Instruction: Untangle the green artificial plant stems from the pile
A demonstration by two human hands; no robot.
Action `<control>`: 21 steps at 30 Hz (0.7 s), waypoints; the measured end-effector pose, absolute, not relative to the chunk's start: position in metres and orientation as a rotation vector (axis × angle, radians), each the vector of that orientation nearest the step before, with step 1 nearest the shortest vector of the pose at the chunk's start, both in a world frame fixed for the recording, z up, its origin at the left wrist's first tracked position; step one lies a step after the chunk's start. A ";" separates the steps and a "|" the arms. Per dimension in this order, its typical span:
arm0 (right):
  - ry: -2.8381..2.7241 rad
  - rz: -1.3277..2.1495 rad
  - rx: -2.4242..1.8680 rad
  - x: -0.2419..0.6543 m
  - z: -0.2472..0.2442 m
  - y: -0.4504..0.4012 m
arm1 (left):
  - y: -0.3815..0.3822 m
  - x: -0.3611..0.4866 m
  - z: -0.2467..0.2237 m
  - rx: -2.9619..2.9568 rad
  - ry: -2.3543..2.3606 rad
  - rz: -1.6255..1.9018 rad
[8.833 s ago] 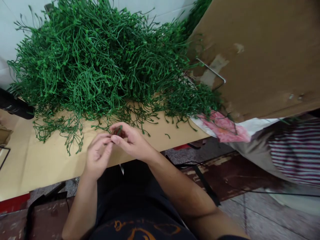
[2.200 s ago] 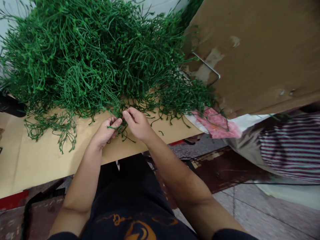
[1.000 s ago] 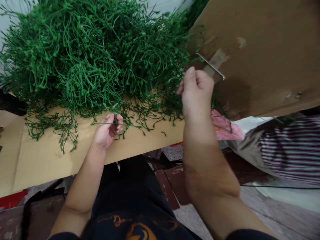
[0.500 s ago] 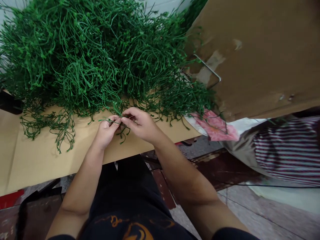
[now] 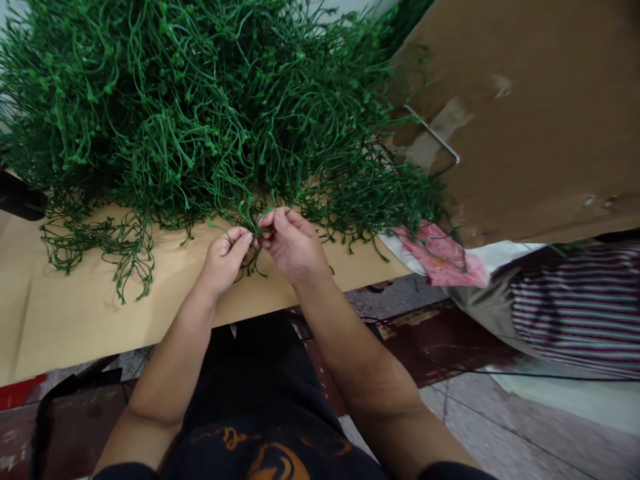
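A big heap of thin green plastic stems (image 5: 195,120) with small knobbed tips fills the back of the cardboard-covered work surface (image 5: 170,313). At its front edge my left hand (image 5: 227,257) pinches a green plastic stem (image 5: 219,227) between thumb and fingers. Close beside it, my right hand (image 5: 293,243) is also closed, thumb against the curled fingers, on a piece of the same green stem. Both sets of fingertips nearly meet, and they partly hide what is between them. A few stem ends hang below the fingers.
On the right stands a large brown cardboard sheet (image 5: 540,120) with a bent metal rod (image 5: 435,137) at its edge. Pink plastic (image 5: 445,257) lies below it, near a striped cloth (image 5: 575,307). Loose stems (image 5: 100,247) spread at the left. A dark object (image 5: 20,197) sits at the left edge.
My right hand has turned, its palm side now showing more, with the fingers curled in. Both hands have shifted slightly right in the picture, as has much of the scene.
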State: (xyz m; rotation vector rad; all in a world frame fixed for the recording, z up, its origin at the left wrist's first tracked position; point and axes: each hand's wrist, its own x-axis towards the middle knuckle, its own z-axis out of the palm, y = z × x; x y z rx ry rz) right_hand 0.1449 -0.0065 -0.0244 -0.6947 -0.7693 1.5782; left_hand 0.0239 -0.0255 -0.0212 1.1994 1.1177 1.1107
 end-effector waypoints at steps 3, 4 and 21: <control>-0.649 1.755 -0.632 0.145 -0.021 -0.006 | -0.028 0.025 -0.018 1.194 1.037 1.037; -0.639 1.796 -0.622 0.145 -0.019 -0.007 | -0.028 0.026 -0.017 1.202 1.015 1.025; -0.892 1.687 -0.701 0.172 -0.008 0.008 | -0.031 0.016 -0.003 0.687 0.541 1.280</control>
